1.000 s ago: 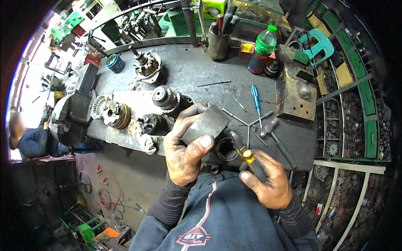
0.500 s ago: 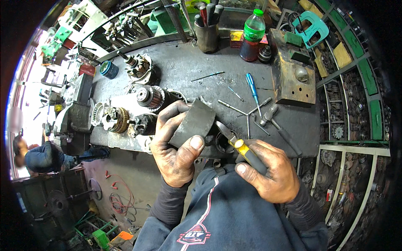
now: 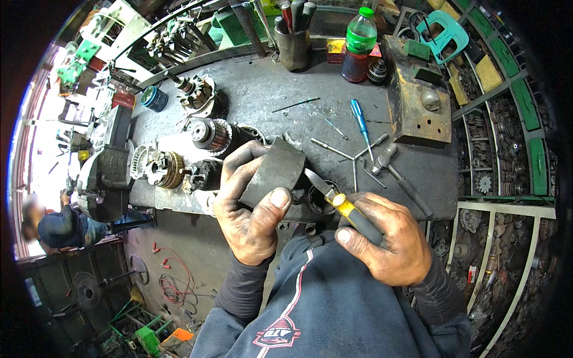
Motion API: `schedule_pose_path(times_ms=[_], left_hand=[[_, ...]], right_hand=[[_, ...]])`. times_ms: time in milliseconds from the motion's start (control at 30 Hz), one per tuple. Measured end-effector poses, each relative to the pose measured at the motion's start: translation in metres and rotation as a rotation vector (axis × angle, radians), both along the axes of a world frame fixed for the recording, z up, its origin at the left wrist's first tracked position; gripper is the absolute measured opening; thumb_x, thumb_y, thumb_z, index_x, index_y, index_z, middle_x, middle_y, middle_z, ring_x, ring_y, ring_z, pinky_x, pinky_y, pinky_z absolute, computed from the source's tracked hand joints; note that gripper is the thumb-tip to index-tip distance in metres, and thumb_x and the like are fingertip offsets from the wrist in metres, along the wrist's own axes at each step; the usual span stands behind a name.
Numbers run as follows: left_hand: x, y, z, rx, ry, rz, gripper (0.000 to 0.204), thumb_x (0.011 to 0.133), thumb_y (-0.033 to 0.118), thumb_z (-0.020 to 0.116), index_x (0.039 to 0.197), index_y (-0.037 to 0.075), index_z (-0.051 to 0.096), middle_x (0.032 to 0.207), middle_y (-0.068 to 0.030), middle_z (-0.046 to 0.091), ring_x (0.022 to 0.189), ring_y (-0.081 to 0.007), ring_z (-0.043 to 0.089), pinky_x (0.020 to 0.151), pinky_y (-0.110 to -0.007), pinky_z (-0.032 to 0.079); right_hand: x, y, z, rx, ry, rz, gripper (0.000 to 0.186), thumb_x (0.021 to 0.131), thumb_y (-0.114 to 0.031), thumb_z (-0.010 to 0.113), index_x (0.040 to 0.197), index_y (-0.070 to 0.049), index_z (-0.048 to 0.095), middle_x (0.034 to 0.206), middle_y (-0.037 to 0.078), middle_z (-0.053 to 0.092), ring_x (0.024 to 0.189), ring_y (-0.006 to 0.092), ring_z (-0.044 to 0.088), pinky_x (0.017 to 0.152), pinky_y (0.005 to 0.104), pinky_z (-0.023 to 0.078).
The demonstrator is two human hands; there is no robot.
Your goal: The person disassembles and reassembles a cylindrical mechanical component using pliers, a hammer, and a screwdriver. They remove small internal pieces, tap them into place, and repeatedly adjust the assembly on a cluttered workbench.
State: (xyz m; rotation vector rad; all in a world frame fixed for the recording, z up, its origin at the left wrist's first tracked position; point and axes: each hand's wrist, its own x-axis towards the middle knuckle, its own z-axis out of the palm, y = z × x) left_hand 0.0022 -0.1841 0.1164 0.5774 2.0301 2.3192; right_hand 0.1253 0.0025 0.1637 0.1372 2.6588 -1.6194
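Note:
My left hand (image 3: 253, 224) is closed round a dark grey, flat-faced piece (image 3: 276, 170), the thumb pressed on its lower edge and the fingers behind it. I cannot tell its material. In my closed right hand (image 3: 388, 241) is a yellow-and-grey-handled tool (image 3: 353, 218) with a pointed silver metal end. Its tip sits close to the right edge of the grey piece; whether they touch is unclear. Below the tip, a dark metal ring (image 3: 321, 200) lies at the bench's near edge, partly hidden by the tool.
Motor parts, including a rotor (image 3: 212, 136) and a wound coil (image 3: 164, 169), stand on the workbench (image 3: 256, 83) at left. Right of centre lie a blue screwdriver (image 3: 360, 119), a three-armed wrench (image 3: 355, 156) and a hammer (image 3: 406, 182). A bottle (image 3: 360, 45) stands behind. Another person (image 3: 62, 227) sits far left.
Both hands keep their holds with almost no movement. The whole view has shifted slightly. At far left, the other person has shifted a little.

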Motion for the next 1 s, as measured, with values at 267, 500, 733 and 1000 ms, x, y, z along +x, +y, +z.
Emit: schedule_pose_path(times_ms=[267, 500, 733, 1000], left_hand=[[0.004, -0.002, 0.002, -0.033, 0.035, 0.001, 0.056, 0.076, 0.038, 0.082, 0.112, -0.004, 0.073, 0.125, -0.0177, 0.061, 0.114, -0.0255, 0.059, 0.099, -0.039, 0.047], [0.005, -0.003, 0.001, -0.049, 0.029, -0.003, 0.056, 0.076, 0.037, 0.082, 0.111, -0.004, 0.072, 0.125, -0.018, 0.061, 0.114, -0.0259, 0.06, 0.099, -0.039, 0.047], [0.005, 0.0, -0.003, -0.089, 0.051, 0.019, 0.054, 0.077, 0.035, 0.082, 0.111, -0.005, 0.071, 0.125, -0.0175, 0.061, 0.114, -0.0255, 0.059, 0.099, -0.039, 0.046], [0.0, 0.018, -0.015, -0.065, 0.021, 0.035, 0.043, 0.083, 0.023, 0.079, 0.112, -0.007, 0.069, 0.125, -0.0181, 0.062, 0.114, -0.0256, 0.059, 0.1, -0.037, 0.046]], right_hand=[[0.0, -0.003, -0.002, -0.017, 0.035, 0.007, 0.038, 0.09, -0.023, 0.074, 0.107, 0.009, 0.064, 0.097, 0.025, 0.063, 0.09, 0.0441, 0.065, 0.08, 0.0465, 0.052], [0.001, -0.002, -0.006, -0.031, 0.021, 0.036, 0.037, 0.09, -0.02, 0.074, 0.11, 0.009, 0.063, 0.098, 0.025, 0.062, 0.09, 0.0433, 0.064, 0.081, 0.0451, 0.052], [0.0, -0.002, -0.017, -0.023, 0.094, 0.034, 0.034, 0.088, -0.014, 0.074, 0.111, 0.008, 0.062, 0.099, 0.023, 0.061, 0.091, 0.0424, 0.063, 0.081, 0.0447, 0.051], [-0.006, 0.006, -0.04, 0.229, 0.261, -0.093, 0.037, 0.074, -0.002, 0.07, 0.111, 0.003, 0.064, 0.097, 0.021, 0.058, 0.088, 0.0415, 0.061, 0.083, 0.0454, 0.052]])
